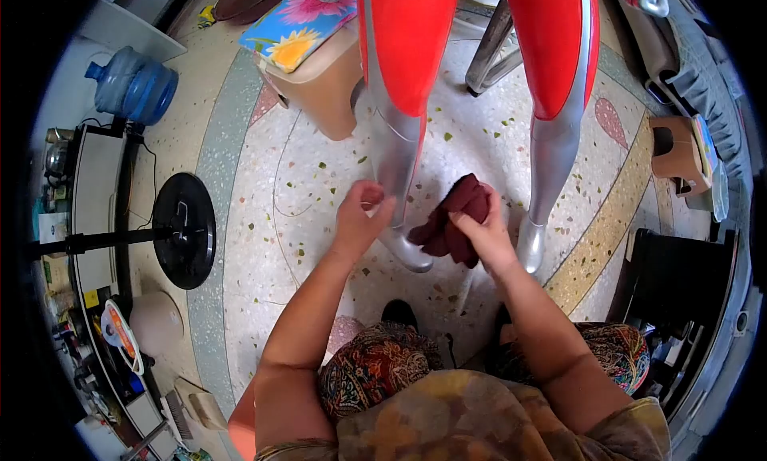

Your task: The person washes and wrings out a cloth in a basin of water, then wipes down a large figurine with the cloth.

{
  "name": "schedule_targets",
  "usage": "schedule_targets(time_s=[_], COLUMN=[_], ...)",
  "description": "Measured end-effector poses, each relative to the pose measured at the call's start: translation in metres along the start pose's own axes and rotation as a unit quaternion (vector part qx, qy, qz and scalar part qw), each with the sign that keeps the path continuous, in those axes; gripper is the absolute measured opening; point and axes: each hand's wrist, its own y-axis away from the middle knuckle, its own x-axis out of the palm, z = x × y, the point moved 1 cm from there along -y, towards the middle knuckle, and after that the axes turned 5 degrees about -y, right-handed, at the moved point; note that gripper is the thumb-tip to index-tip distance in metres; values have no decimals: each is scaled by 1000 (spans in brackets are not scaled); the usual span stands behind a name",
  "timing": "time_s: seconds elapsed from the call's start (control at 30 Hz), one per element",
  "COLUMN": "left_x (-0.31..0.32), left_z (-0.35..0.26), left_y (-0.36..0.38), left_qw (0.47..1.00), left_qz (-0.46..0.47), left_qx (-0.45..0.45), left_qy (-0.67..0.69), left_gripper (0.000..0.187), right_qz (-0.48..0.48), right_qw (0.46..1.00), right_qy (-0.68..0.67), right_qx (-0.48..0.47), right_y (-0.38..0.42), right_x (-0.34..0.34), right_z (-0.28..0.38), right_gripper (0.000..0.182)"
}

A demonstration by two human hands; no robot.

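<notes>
My right hand (486, 225) grips a bunched maroon cloth (450, 225), thumb on top and loose folds hanging to the left. My left hand (363, 215) is empty, its fingers curled and the thumb apart from them. It is right beside the silver shin (395, 161) of a standing figure in a shiny red and silver suit (407, 45). The figure's other silver leg (553, 165) stands to the right of the cloth. Both silver feet rest on the speckled floor (319, 181), between which the cloth is held up.
A brown plastic stool (319, 85) with a flowered cover stands behind the left leg. At left are a round black stand base (184, 231), a blue water jug (136, 85) and a white bin (156, 321). A brown step stool (677, 153) is at right.
</notes>
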Motion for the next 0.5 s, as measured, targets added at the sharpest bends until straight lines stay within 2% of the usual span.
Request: schedule_targets(time_s=[0.03, 0.07, 0.1, 0.17, 0.2, 0.23, 0.33, 0.4, 0.43, 0.5], left_x=[2, 6, 12, 31, 40, 42, 47, 50, 51, 52], left_z=[20, 39, 56, 84, 93, 90, 91, 96, 98, 98], left_y=[-2, -5, -10, -22, -22, -24, -25, -26, -25, -26], left_qw=[987, 949, 950, 997, 986, 986, 984, 981, 981, 979], left_qz=[-97, -191, -191, -58, -144, -143, -166, -187, -186, -187], left_qx=[48, 96, 97, 39, -32, -32, -59, -24, -26, -13], left_qy=[-117, -230, -228, -32, -84, -84, -17, 55, 53, 84], left_gripper=[51, 60, 60, 71, 66, 66, 63, 58, 58, 55], right_qz=[-22, -22, -22, 9, -30, -29, -47, 2, 2, 81], right_qw=[998, 996, 993, 992, 985, 983, 973, 991, 991, 977], right_qy=[-6, 2, 12, 62, 142, 143, 194, -29, -31, 55], right_qx=[53, 86, 118, 111, 89, 107, 114, 127, 129, 188], right_y=[-3, -4, -5, -12, -21, -22, -20, -24, -24, -26], right_x=[-7, -11, -15, -18, -26, -14, 17, 29, 29, 29], right_z=[-2, -6, -12, -40, -78, -80, -78, -94, -96, -98], right_gripper=[57, 52, 48, 43, 48, 60, 53, 45, 45, 36])
